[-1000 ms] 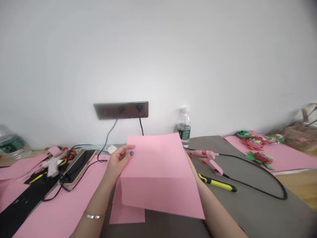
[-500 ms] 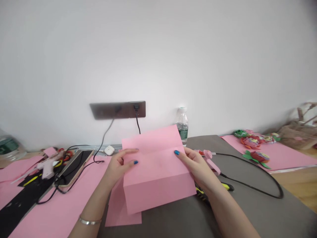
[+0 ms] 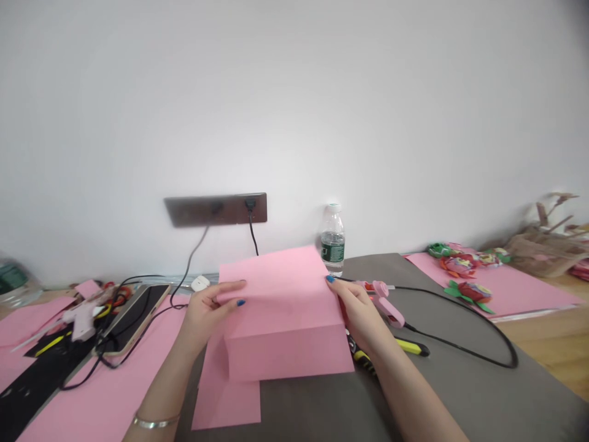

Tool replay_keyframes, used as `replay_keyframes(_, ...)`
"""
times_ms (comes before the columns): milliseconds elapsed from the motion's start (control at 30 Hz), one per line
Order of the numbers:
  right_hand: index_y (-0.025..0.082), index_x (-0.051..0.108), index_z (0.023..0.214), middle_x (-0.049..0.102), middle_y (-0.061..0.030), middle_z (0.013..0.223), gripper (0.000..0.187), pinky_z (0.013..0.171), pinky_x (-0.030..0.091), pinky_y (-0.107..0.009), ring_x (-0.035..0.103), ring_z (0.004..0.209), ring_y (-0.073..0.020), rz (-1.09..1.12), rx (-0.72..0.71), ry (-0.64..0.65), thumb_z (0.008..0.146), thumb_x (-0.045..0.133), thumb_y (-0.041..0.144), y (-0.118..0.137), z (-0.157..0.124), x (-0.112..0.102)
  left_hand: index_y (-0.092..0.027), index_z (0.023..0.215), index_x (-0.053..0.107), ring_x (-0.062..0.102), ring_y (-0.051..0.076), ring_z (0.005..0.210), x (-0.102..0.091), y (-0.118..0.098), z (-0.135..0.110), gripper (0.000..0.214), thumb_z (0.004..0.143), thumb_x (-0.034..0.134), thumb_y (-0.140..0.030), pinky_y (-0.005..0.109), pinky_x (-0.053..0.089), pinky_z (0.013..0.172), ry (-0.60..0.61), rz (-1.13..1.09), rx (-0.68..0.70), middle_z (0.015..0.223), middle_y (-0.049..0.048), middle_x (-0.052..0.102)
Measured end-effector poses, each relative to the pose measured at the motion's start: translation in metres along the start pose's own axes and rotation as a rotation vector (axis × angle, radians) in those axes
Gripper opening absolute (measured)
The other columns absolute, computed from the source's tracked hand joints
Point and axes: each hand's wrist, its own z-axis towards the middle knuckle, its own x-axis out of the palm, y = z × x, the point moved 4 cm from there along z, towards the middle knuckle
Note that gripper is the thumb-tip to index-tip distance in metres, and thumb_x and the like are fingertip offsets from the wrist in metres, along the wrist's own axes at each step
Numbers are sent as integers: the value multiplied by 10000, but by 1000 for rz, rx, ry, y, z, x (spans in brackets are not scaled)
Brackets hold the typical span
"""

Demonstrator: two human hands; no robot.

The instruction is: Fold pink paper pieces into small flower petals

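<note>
A folded pink sheet of paper point(image 3: 280, 307) is held up between my two hands, its creased front flap hanging toward me. My left hand point(image 3: 207, 310) pinches its left edge, thumb on top. At the right edge my right hand point(image 3: 356, 307) grips it, the thumb along the side and the other fingers hidden behind. Below the sheet, another pink paper piece point(image 3: 227, 402) lies on the grey mat point(image 3: 317, 408). Beside my right hand are a pink glue gun point(image 3: 389, 307) with a black cord and a yellow utility knife point(image 3: 411, 347).
A water bottle point(image 3: 332, 239) stands by the wall near a socket panel point(image 3: 216, 210). To the left lie a phone point(image 3: 133, 319), cables and another pink glue gun point(image 3: 83, 319). Paper flowers point(image 3: 460, 266) rest on pink paper at the right.
The sheet has been levelled and its far edge lowered a little, with both hands still on it. The whole view has shifted slightly.
</note>
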Motion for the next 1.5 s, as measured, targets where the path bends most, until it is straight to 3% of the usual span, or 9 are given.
replay_keyframes(133,185,530,550,476,22,569,479,517,329,-252,403,539,-130,-107,-148,20,822,644,562,4,1,-1,-199,931,800,713,287,997,-4,2,1,318,644,814,-334,276,616,712,-9,20,25,1047,108,775)
replay_keyframes(233,196,633,632,660,-73,986,376,804,459,-327,590,891,-228,-175,-356,-6,874,621,483,13,0,-2,-204,873,811,726,271,909,-9,7,2,258,649,807,-332,287,608,701,-68,33,43,923,94,794)
replay_keyframes(367,217,663,660,478,-62,1458,303,1051,360,-414,471,1286,-297,-235,-512,-80,895,624,405,18,-3,-3,-233,789,818,699,222,761,-10,8,5,164,652,793,-319,281,579,654,-90,47,87,776,66,772)
replay_keyframes(567,240,710,752,736,-72,967,222,929,457,-420,634,1049,-287,-228,-553,-112,884,635,402,19,-5,-1,-244,682,797,614,231,921,-10,-7,4,146,707,759,-382,320,538,774,-91,137,300,953,86,665)
replay_keyframes(667,224,697,722,710,-54,806,234,765,491,-360,641,839,-246,-209,-517,-136,849,673,420,22,-7,-1,-222,698,766,607,256,1054,-7,-12,1,165,765,726,-367,356,507,896,37,89,224,1090,100,676)
replay_keyframes(900,236,525,813,670,-18,772,309,507,425,-230,561,589,-140,-79,-276,-89,761,766,423,39,-19,0,-203,781,683,554,132,511,-5,-21,-12,139,792,684,-342,227,461,497,254,54,70,581,-9,626)
replay_keyframes(1033,256,529,1117,684,-23,864,434,555,485,-239,621,682,-159,-108,-210,78,770,762,375,44,-26,13,-216,1041,709,662,181,614,0,-17,-16,276,777,694,-296,248,529,541,387,119,-29,697,36,729)
replay_keyframes(1267,229,691,867,728,-60,890,135,701,550,-300,684,825,-217,-164,-301,10,791,737,331,47,-34,16,-254,873,777,711,233,895,-18,-42,-18,137,808,681,-328,326,569,842,101,354,296,899,56,771)
replay_keyframes(1500,262,719,849,725,-53,803,68,663,563,-320,678,767,-226,-230,-577,-44,797,722,219,69,-58,34,-328,1061,741,660,293,957,-10,-99,-42,374,742,718,-523,425,496,918,104,795,553,1065,41,754)
